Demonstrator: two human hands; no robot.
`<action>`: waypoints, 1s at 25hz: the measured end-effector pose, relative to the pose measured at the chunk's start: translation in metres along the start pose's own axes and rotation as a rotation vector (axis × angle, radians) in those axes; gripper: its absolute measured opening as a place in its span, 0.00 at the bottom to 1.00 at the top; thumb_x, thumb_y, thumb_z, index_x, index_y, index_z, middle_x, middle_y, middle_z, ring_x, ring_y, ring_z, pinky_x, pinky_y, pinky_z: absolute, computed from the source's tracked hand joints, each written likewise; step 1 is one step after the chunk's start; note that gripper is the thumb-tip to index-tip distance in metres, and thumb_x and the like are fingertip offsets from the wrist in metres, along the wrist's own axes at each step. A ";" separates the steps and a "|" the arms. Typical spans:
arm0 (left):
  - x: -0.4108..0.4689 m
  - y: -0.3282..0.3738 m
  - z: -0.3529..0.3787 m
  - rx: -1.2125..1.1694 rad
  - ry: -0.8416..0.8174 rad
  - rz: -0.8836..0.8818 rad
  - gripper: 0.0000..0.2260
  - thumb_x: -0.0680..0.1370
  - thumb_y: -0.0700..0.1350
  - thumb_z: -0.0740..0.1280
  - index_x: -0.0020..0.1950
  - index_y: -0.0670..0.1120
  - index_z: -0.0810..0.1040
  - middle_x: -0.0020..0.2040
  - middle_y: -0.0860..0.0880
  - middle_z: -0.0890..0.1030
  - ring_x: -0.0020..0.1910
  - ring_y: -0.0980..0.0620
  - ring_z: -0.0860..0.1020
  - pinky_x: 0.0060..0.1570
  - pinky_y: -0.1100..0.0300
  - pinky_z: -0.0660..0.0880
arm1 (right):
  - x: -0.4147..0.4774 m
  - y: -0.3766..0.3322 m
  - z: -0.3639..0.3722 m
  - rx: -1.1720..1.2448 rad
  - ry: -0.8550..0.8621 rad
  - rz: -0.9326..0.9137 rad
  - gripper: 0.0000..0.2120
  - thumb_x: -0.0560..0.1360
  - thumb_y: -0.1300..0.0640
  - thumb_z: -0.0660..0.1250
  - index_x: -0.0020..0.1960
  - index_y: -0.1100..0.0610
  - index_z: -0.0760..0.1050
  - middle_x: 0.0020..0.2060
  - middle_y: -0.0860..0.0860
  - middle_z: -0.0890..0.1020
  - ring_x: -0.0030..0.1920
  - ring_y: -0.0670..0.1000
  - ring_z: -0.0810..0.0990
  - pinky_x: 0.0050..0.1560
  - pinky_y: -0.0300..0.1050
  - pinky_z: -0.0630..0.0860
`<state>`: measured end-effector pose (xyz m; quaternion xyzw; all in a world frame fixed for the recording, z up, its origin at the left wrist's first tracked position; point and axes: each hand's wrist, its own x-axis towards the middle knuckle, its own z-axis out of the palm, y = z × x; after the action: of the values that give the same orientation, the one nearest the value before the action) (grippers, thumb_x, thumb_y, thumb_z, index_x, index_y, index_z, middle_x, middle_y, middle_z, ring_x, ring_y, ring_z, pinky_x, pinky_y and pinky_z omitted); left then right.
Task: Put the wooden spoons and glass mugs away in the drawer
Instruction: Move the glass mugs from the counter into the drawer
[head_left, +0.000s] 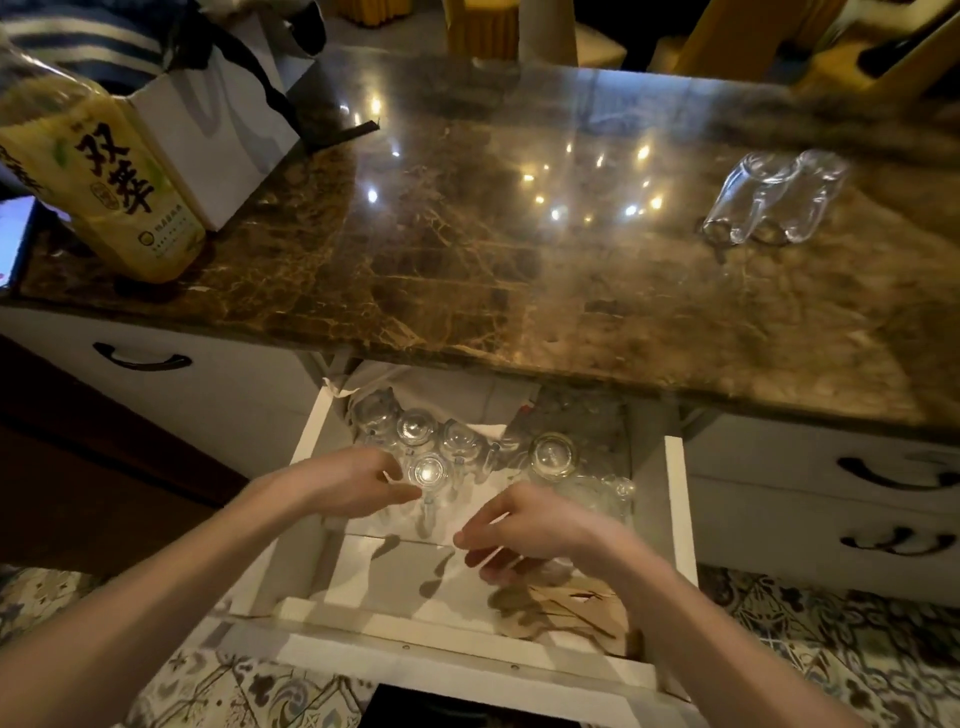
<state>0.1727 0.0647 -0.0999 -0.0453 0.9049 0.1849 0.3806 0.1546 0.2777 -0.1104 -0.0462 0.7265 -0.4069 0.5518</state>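
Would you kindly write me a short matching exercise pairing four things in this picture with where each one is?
Things:
1. wooden spoons
2. two glass mugs lying on their sides
3. yellow bottle
4. white paper bag

Places:
A. countertop, far right
B. countertop, behind the bottle
C. front right of the open drawer
D. countertop, far left

Pairs: 1-C, 2-A, 3-D, 4-B

Glass mugs (774, 202) on counter blurred, count unclear. Right hand (524, 530) motion-blurred, grip unclear, partly hiding wooden spoons (566, 608). Bottle (98, 171) top cut off at frame edge.
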 end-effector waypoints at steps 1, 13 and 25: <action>-0.003 0.012 -0.010 -0.035 0.008 0.057 0.22 0.77 0.60 0.59 0.65 0.48 0.73 0.61 0.50 0.77 0.52 0.56 0.76 0.50 0.62 0.73 | -0.012 -0.003 -0.011 -0.009 0.003 -0.019 0.10 0.73 0.50 0.70 0.50 0.55 0.81 0.44 0.50 0.85 0.40 0.47 0.84 0.44 0.42 0.81; 0.018 0.187 -0.100 -0.566 0.146 0.640 0.09 0.73 0.50 0.67 0.51 0.49 0.78 0.46 0.49 0.82 0.43 0.54 0.80 0.47 0.59 0.78 | -0.131 -0.014 -0.127 0.313 0.515 -0.335 0.12 0.72 0.55 0.71 0.54 0.59 0.79 0.45 0.55 0.86 0.37 0.47 0.81 0.39 0.38 0.79; 0.109 0.286 -0.123 -0.822 0.401 0.656 0.11 0.77 0.47 0.66 0.58 0.46 0.76 0.47 0.52 0.80 0.42 0.56 0.79 0.44 0.57 0.79 | -0.116 -0.016 -0.242 0.712 1.173 -0.489 0.18 0.74 0.61 0.69 0.62 0.62 0.72 0.52 0.59 0.81 0.44 0.52 0.79 0.40 0.41 0.80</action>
<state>-0.0506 0.2909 -0.0115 0.0597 0.7798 0.6186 0.0748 -0.0099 0.4570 0.0029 0.2010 0.6952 -0.6881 -0.0536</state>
